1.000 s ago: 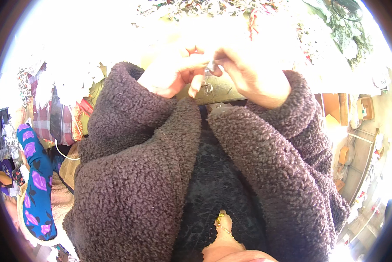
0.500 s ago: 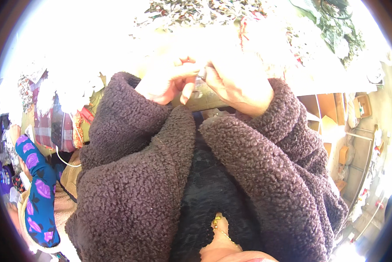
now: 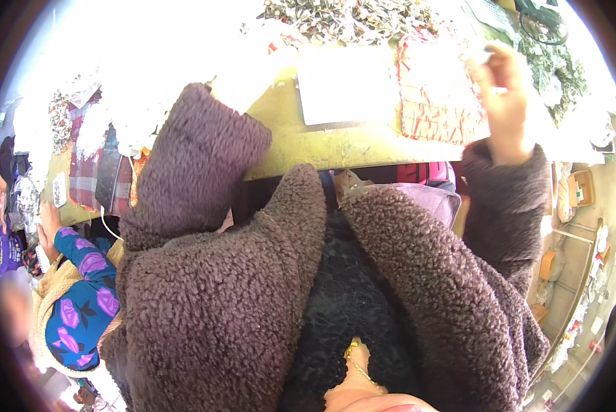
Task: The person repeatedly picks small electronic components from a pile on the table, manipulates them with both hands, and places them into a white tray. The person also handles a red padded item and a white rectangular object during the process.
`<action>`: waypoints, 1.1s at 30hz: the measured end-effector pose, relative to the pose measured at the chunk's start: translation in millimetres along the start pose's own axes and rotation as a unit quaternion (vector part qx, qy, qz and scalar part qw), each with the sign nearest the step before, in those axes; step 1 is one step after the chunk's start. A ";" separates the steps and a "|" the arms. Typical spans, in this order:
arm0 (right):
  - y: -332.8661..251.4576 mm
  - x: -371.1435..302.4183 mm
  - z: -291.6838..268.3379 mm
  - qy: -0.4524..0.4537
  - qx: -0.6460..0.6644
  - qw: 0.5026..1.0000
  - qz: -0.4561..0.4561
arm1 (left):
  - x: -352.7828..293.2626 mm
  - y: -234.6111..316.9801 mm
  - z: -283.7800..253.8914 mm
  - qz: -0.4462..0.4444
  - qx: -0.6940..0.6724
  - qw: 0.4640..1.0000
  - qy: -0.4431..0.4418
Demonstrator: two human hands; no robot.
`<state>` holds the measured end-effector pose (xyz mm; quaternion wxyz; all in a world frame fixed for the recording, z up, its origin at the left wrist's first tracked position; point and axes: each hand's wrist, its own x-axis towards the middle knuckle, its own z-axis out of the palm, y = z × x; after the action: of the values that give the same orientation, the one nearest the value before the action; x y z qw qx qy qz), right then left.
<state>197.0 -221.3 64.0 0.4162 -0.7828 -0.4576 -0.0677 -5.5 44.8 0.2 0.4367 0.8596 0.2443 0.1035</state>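
My right hand [image 3: 506,96] is raised over the right part of the table, beside a sheet with red strands [image 3: 435,96]. Its fingers are bent towards the thumb; whatever may be between them is too small and too bright to make out. On the left, my left hand [image 3: 247,79] stretches forward over the table, and glare washes out its fingers. Between the hands a white sheet [image 3: 346,86] lies on the yellow-green tabletop [image 3: 308,145].
A heap of small dark and pale pieces [image 3: 352,19] lies at the far side. Green netting-like material [image 3: 552,69] is at the far right, with a black coil [image 3: 543,26]. To my left a co-worker's flowered blue sleeve [image 3: 81,309] reaches to the table, near a dark phone [image 3: 107,172] with a white cable.
My hands were together at the middle, fingertips meeting. They have parted: the right went right and forward, the left forward and left. The white sheet and red strands now show.
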 end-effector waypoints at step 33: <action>-78.3 16.6 93.5 -0.031 -0.029 0.976 -0.214 | -12.5 29.9 -6.9 0.086 -0.291 0.952 0.023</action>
<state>120.3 -125.2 58.0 0.3545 -0.6803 -0.6251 -0.1443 -9.1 28.3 28.7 0.6520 0.7100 0.1388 0.2268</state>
